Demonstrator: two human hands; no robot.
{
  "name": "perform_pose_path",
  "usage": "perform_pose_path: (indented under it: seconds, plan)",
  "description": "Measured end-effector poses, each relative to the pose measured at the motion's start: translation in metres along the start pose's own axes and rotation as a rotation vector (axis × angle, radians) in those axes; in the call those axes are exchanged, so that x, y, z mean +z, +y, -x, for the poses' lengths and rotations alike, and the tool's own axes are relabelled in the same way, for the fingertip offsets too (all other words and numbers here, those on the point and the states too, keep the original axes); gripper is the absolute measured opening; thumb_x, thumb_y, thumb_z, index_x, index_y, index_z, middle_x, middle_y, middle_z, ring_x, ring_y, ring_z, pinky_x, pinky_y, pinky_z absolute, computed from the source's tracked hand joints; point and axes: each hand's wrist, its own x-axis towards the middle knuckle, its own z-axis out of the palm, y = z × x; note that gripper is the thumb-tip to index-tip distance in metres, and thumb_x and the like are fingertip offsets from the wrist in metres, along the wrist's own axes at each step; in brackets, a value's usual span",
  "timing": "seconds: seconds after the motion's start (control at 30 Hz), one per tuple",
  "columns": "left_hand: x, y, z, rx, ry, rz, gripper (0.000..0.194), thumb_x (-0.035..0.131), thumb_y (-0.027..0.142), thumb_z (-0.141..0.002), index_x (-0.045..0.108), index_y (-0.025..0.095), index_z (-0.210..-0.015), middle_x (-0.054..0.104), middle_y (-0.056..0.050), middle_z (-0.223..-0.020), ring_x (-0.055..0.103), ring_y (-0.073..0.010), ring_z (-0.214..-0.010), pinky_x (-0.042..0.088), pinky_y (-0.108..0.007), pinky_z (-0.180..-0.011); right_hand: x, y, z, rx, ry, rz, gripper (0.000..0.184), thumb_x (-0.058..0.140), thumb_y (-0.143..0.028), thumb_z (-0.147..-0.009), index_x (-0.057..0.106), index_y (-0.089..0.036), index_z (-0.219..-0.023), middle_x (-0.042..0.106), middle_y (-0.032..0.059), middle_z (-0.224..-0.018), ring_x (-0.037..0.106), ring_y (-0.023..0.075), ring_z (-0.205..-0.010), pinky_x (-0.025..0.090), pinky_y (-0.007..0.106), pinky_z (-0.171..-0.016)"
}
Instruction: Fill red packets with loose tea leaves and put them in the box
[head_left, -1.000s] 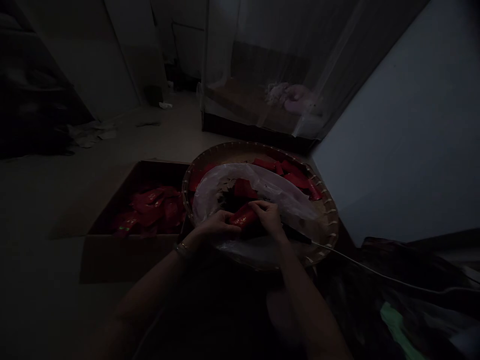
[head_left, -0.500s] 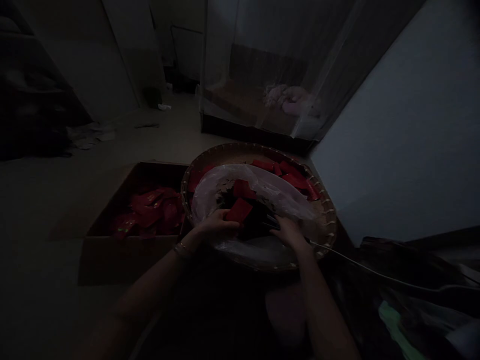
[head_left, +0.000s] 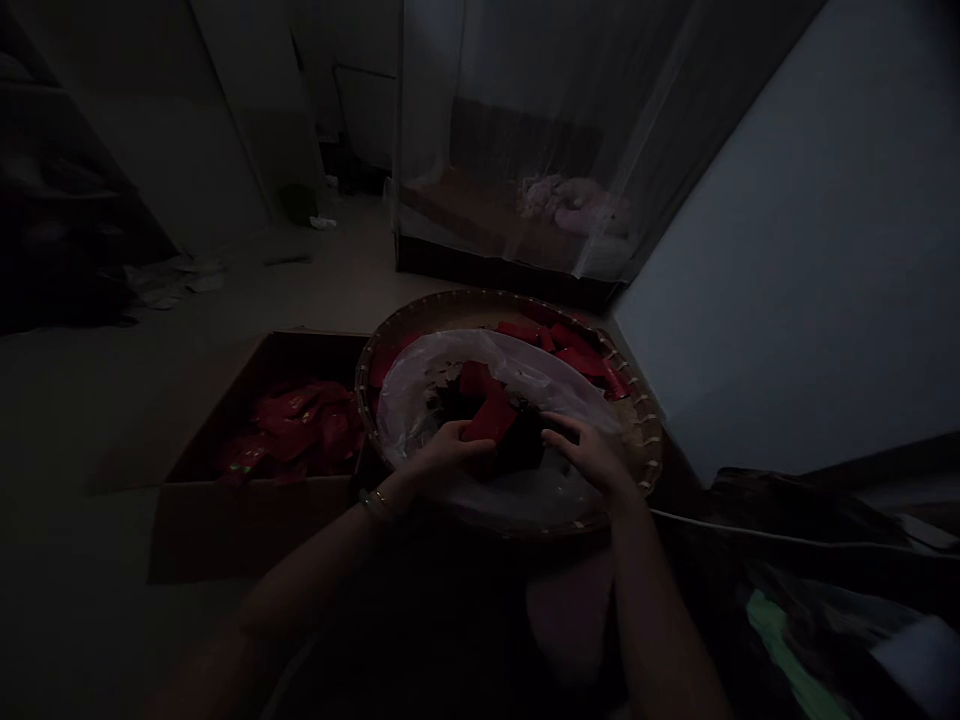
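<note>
My left hand (head_left: pixel 442 452) grips a red packet (head_left: pixel 491 418), thumb on top, above the middle of a round woven basket (head_left: pixel 651 452). Another red packet (head_left: pixel 475 380) lies just beyond it. To the right, my right hand (head_left: pixel 589 455) reaches in with thumb and forefinger stretched out and apart. Its fingertips are near a dark area where I cannot make out any object. A crumpled clear plastic sheet (head_left: pixel 420 365) rings the dark middle of the basket. More red packets (head_left: pixel 581 362) lie along the basket's far right side.
Left of the basket stands an open cardboard box (head_left: pixel 247 525) with a heap of red packets (head_left: pixel 304 425). A pale cord (head_left: pixel 750 530) runs off to the right from behind my right forearm. A white wall (head_left: pixel 787 250) rises at right, a netted bed (head_left: pixel 517 240) behind. The room is very dim.
The red packet in my left hand has moved slightly right and turned. My right hand's fingers are more stretched out, and the grey prongs by them no longer show. The cord hangs lower.
</note>
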Motion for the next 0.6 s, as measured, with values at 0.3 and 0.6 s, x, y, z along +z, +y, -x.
perform_pose_path:
  seconds: [0.3, 0.6]
  plan:
    - [0.034, -0.004, -0.004, 0.048, -0.051, -0.199, 0.048, 0.075, 0.039, -0.062, 0.064, 0.006, -0.094, 0.058, -0.001, -0.068, 0.048, -0.0076, -0.053, 0.036, -0.018, -0.05, 0.01, -0.009, -0.002, 0.006, 0.026, -0.104, 0.037, 0.066, -0.039, -0.071, 0.071, -0.019, -0.101, 0.072, 0.007, -0.102, 0.065, 0.0245, -0.094, 0.05, 0.037, -0.083]
    - [0.022, 0.0, 0.004, 0.005, -0.109, -0.402, 0.033, 0.07, 0.028, -0.063, 0.07, 0.008, -0.089, 0.062, 0.0, -0.069, 0.051, -0.0106, -0.058, 0.036, -0.02, -0.054, 0.005, -0.004, -0.008, 0.033, 0.047, -0.061, 0.036, 0.067, -0.039, -0.069, 0.072, -0.02, -0.099, 0.073, 0.0072, -0.098, 0.066, 0.0249, -0.089, 0.05, 0.037, -0.078]
